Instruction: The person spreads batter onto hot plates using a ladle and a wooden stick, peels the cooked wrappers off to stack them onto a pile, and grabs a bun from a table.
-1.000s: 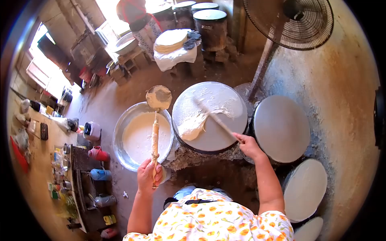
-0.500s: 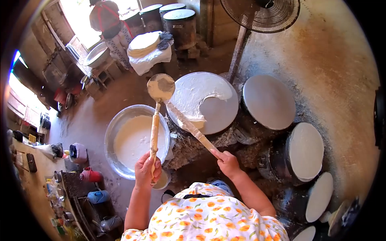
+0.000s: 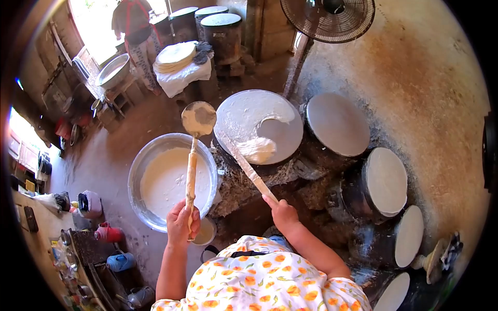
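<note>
My left hand (image 3: 182, 222) is closed round the handle of a ladle (image 3: 199, 119), whose batter-coated bowl is raised beyond the basin. In my right hand (image 3: 284, 213) is a long flat wooden spatula (image 3: 250, 170). Its far end lies over the left edge of a round griddle (image 3: 288, 136). White batter (image 3: 241, 113) covers part of that griddle in a curved band, with a thicker heap near the spatula. Left of it, a wide metal basin (image 3: 136, 199) holds pale liquid batter (image 3: 179, 176).
More round griddles (image 3: 338, 124) curve along the right wall, some coated white. A fan (image 3: 332, 20) stands behind. A stack of flat rounds (image 3: 176, 56) lies on a cloth-covered stand. A person (image 3: 136, 31) stands at the back left. A small bucket (image 3: 206, 232) is beside the basin.
The spatula's far end has shifted left towards the griddle's edge, and the batter heap near it looks broader. The view has shifted slightly. Both hands keep their tools.
</note>
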The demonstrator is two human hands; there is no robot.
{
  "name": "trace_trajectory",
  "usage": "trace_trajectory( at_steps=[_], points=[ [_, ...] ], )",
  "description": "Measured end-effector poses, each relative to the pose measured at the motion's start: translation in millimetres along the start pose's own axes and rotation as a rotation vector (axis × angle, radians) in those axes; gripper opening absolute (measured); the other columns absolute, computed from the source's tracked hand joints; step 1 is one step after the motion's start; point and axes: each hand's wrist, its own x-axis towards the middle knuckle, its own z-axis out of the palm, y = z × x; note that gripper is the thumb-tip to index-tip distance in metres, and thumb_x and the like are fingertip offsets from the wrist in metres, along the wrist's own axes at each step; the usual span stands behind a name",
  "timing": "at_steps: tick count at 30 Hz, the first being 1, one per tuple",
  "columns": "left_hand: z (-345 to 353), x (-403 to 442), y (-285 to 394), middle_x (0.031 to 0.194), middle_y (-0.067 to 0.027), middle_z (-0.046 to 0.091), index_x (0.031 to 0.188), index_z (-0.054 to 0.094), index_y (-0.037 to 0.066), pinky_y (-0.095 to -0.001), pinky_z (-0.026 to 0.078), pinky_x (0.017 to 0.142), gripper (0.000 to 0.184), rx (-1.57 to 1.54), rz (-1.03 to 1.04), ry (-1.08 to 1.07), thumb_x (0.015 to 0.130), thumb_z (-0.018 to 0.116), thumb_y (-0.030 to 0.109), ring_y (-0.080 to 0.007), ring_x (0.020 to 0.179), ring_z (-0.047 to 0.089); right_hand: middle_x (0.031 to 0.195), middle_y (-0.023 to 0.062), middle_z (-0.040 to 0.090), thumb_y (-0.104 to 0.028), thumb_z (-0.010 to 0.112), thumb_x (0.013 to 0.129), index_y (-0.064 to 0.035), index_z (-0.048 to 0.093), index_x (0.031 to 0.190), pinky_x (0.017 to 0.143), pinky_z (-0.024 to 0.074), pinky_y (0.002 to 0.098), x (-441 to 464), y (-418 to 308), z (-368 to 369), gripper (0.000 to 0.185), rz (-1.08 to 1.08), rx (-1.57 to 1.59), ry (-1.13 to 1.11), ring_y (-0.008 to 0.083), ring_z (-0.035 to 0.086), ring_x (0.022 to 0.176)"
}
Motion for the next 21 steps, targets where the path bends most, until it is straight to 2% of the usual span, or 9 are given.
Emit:
trace_trajectory(
  at_steps=[7,11,13,14,15,17,18,19,21],
  points=[
    [0,9,-4,0.065,-0.0026,0.049,0.115,0.052,0.0,-0.0183,0.033,0.03,0.027,-0.019,-0.019,-0.038,0.094,0.049,0.017,-0.0057,0.039,0.04,0.077,0.0161,0.053,-0.007,0.047,0.086,-0.0394,0.044,0.132,0.058,0.0515,0.0439,-55,55,-38,0.056,0.267,-0.146,-0.163,0.0349,0.061,0.064],
    [8,16,-5,0.066,-0.0035,0.05,0.114,0.053,0.003,-0.0195,0.033,0.03,0.023,-0.004,-0.052,-0.061,0.094,0.048,0.015,-0.0071,0.04,0.042,0.079,0.0169,0.055,-0.005,0.048,0.085,-0.0346,0.047,0.132,0.062,0.0511,0.0438,-34,78,-39,0.055,0.314,-0.081,-0.089,0.0364,0.06,0.066],
    [13,20,-6,0.067,-0.0037,0.05,0.113,0.053,0.003,-0.0194,0.033,0.03,0.023,-0.013,-0.06,-0.074,0.094,0.048,0.014,-0.007,0.04,0.042,0.077,0.0192,0.057,-0.004,0.048,0.083,-0.0309,0.047,0.132,0.064,0.0502,0.0443,-18,86,-32,0.055,0.341,0.069,0.014,0.0387,0.059,0.068],
    [18,23,-5,0.067,-0.0038,0.05,0.113,0.053,0.003,-0.0194,0.034,0.03,0.023,-0.004,-0.059,-0.073,0.094,0.048,0.014,-0.0072,0.04,0.042,0.074,0.021,0.057,-0.005,0.049,0.082,-0.0269,0.049,0.131,0.064,0.0493,0.0455,-12,90,-24,0.054,0.314,0.24,0.13,0.0401,0.058,0.068],
    [23,24,-5,0.067,-0.0038,0.05,0.113,0.053,0.003,-0.0194,0.034,0.03,0.023,0.005,-0.06,-0.068,0.094,0.048,0.014,-0.0073,0.04,0.043,0.074,0.021,0.057,-0.005,0.049,0.082,-0.0269,0.049,0.131,0.064,0.0493,0.0455,-12,89,-23,0.054,0.318,0.242,0.134,0.0401,0.058,0.068],
    [35,24,-4,0.065,-0.003,0.049,0.115,0.052,0.001,-0.0188,0.033,0.03,0.026,0.018,-0.047,-0.046,0.093,0.049,0.015,-0.0064,0.038,0.04,0.072,0.0207,0.056,-0.006,0.051,0.081,-0.0287,0.052,0.128,0.064,0.0491,0.0468,-20,83,-20,0.053,0.059,0.526,0.213,0.0404,0.058,0.069],
    [40,27,-3,0.063,-0.0022,0.048,0.116,0.052,-0.002,-0.0183,0.032,0.029,0.029,0.028,-0.024,-0.021,0.093,0.049,0.016,-0.0054,0.035,0.038,0.072,0.0201,0.055,-0.006,0.051,0.08,-0.0333,0.054,0.125,0.064,0.0495,0.0465,-32,73,-34,0.053,0.106,0.453,0.052,0.0393,0.058,0.068],
    [43,27,-5,0.063,-0.0022,0.048,0.116,0.052,-0.002,-0.0183,0.032,0.029,0.029,0.028,-0.03,-0.02,0.093,0.049,0.016,-0.0054,0.035,0.038,0.071,0.0174,0.056,-0.005,0.051,0.078,-0.0289,0.059,0.122,0.065,0.0506,0.0417,-48,74,-40,0.051,0.106,0.376,-0.032,0.0355,0.058,0.066],
    [43,32,-7,0.063,-0.0025,0.048,0.116,0.051,-0.003,-0.0183,0.032,0.028,0.03,0.014,-0.008,-0.018,0.093,0.049,0.016,-0.0056,0.036,0.038,0.069,0.0161,0.054,-0.008,0.05,0.081,-0.0337,0.057,0.123,0.063,0.051,0.0433,-62,92,-33,0.05,0.221,0.157,-0.119,0.0357,0.058,0.065]
  ],
)
